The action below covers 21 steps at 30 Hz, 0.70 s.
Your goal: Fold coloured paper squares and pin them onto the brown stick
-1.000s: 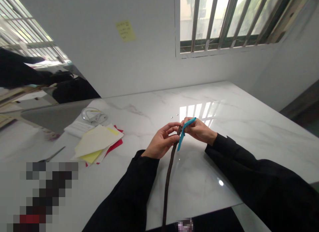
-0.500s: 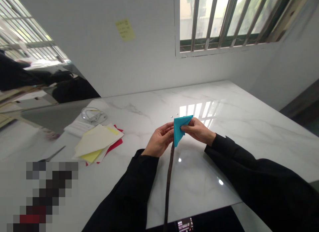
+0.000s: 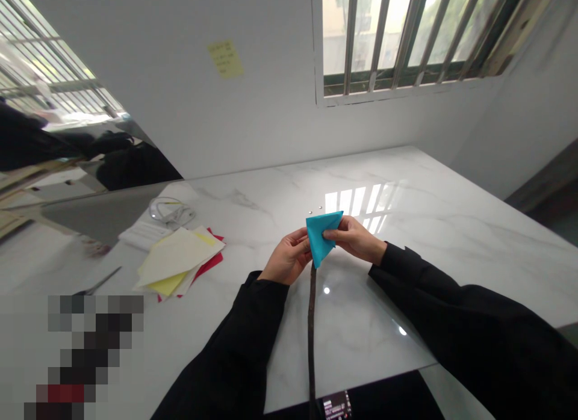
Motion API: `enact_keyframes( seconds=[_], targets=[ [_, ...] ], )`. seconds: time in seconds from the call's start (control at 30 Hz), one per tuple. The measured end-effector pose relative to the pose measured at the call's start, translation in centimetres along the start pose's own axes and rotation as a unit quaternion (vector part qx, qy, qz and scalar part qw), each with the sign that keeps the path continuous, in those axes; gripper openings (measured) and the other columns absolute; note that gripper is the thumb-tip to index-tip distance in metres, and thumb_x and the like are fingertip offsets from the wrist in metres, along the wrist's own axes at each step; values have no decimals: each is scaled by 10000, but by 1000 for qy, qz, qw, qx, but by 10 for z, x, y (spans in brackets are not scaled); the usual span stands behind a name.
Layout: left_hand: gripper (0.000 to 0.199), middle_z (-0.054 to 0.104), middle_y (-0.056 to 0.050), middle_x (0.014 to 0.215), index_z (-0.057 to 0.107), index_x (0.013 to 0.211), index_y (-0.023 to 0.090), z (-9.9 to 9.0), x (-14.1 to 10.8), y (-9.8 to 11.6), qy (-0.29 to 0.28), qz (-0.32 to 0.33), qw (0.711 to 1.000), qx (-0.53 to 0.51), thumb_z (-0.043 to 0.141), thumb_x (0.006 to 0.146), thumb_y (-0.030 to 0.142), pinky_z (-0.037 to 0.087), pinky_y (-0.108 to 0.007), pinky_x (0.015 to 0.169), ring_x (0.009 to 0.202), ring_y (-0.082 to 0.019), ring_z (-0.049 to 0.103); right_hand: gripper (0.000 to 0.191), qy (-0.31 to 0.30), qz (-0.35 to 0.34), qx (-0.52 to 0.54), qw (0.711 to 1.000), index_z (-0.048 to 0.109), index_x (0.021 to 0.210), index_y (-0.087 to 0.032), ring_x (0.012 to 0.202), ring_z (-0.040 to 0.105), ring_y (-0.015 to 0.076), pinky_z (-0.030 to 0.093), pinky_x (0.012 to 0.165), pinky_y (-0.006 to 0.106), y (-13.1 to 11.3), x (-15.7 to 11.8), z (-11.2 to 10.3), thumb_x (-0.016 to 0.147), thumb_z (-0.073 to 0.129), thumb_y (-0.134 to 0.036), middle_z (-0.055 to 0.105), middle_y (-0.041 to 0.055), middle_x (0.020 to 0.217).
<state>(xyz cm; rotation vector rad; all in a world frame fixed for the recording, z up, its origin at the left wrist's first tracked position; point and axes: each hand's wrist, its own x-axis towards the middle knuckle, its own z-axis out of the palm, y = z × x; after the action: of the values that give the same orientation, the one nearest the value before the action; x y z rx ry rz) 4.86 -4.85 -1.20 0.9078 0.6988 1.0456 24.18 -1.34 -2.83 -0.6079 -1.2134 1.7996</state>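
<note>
A triangle of folded turquoise paper (image 3: 321, 236) stands up between my hands, above the white marble table (image 3: 388, 227). My left hand (image 3: 289, 257) holds its left side, and my right hand (image 3: 354, 239) pinches its right side between thumb and fingers. A long, thin, dark brown stem or strap (image 3: 311, 336) runs from just below the paper's lower tip to the bottom of the picture. Its upper end is hidden behind the paper and my left hand, so I cannot tell which hand holds it.
To the left lie a stack of cream, yellow and red paper sheets (image 3: 178, 263), scissors (image 3: 99, 280), a white cable (image 3: 171, 212) and a white packet (image 3: 143, 233). A mirror (image 3: 90, 161) stands at the left. A barred window (image 3: 406, 41) is in the wall behind.
The turquoise paper has gone from a narrow folded strip to a wider triangle. My hands have drawn slightly apart and lower, and the brown stem now hangs straighter.
</note>
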Motion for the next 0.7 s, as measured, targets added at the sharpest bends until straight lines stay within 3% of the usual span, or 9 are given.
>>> enact_keyframes(
  seconds=[0.17, 0.47, 0.7],
  targets=[
    [440, 799, -90, 903, 809, 1044, 156, -4, 1, -3, 9, -9, 1000, -10, 958, 704, 393, 572, -275, 738, 762, -180, 731, 401, -1, 8, 7, 1000, 772, 1038, -147, 866, 729, 192, 585, 841, 344, 0, 1, 1, 722, 927, -340, 783, 72, 942],
    [540, 793, -116, 1143, 751, 1240, 188, -14, 6, -6, -9, -8, 1000, -13, 921, 764, 379, 595, -335, 888, 947, -238, 766, 424, -8, 10, 18, 1000, 755, 1098, -161, 871, 716, 167, 571, 819, 307, -4, 1, 4, 752, 919, -344, 775, 75, 1025],
    [577, 794, -124, 1123, 728, 1243, 162, -15, 9, -8, 11, -5, 1000, -26, 921, 757, 406, 582, -380, 988, 1075, -289, 752, 472, -1, 20, 24, 1000, 746, 1145, -182, 919, 704, 174, 557, 828, 299, -8, 1, 5, 752, 920, -379, 761, 75, 1095]
  ],
)
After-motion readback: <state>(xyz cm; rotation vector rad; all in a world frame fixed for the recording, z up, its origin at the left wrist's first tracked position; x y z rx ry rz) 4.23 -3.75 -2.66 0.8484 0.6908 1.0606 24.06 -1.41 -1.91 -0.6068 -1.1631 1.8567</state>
